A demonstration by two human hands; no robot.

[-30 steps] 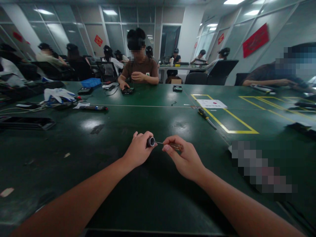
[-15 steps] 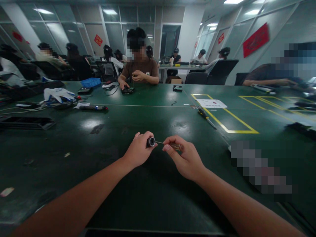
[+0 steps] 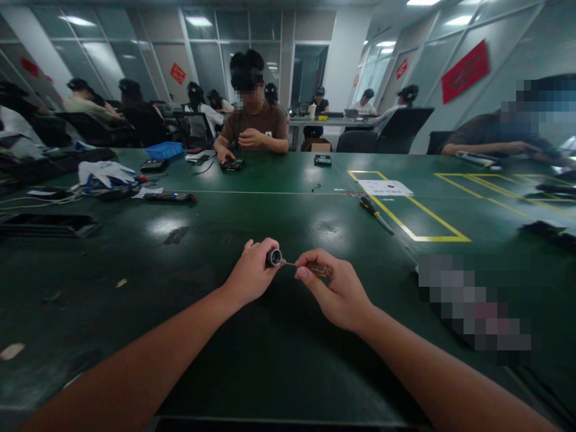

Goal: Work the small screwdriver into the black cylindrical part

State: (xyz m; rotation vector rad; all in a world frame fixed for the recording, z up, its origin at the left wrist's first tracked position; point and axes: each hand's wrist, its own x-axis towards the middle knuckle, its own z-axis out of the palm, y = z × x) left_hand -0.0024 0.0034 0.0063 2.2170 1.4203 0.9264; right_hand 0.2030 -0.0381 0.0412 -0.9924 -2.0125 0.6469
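My left hand (image 3: pixel 252 271) is closed around a short dark cylinder (image 3: pixel 273 257). Its round end has a pale rim and faces me; the rest is hidden in my fingers, so its kind is unclear. My right hand (image 3: pixel 338 287) grips a small screwdriver (image 3: pixel 320 269) by its amber, see-through handle. The thin shaft points left, and its tip meets the side of the cylinder or my left fingertips; I cannot tell which. Both hands are over the green table (image 3: pixel 288 372).
A yellow-and-black screwdriver (image 3: pixel 376 215) lies beyond my right hand, near a white sheet (image 3: pixel 384 188) and yellow tape. White gloves (image 3: pixel 106 174), a dark pen-like tool (image 3: pixel 170 197) and a black tray (image 3: pixel 49 225) lie left. A co-worker (image 3: pixel 254 129) sits opposite; a blurred grey object (image 3: pixel 472 303) is right.
The cylinder's round end has shifted very slightly left and up and seems turned a little. The small screwdriver stays against it in nearly the same pose. The whole view has drifted slightly.
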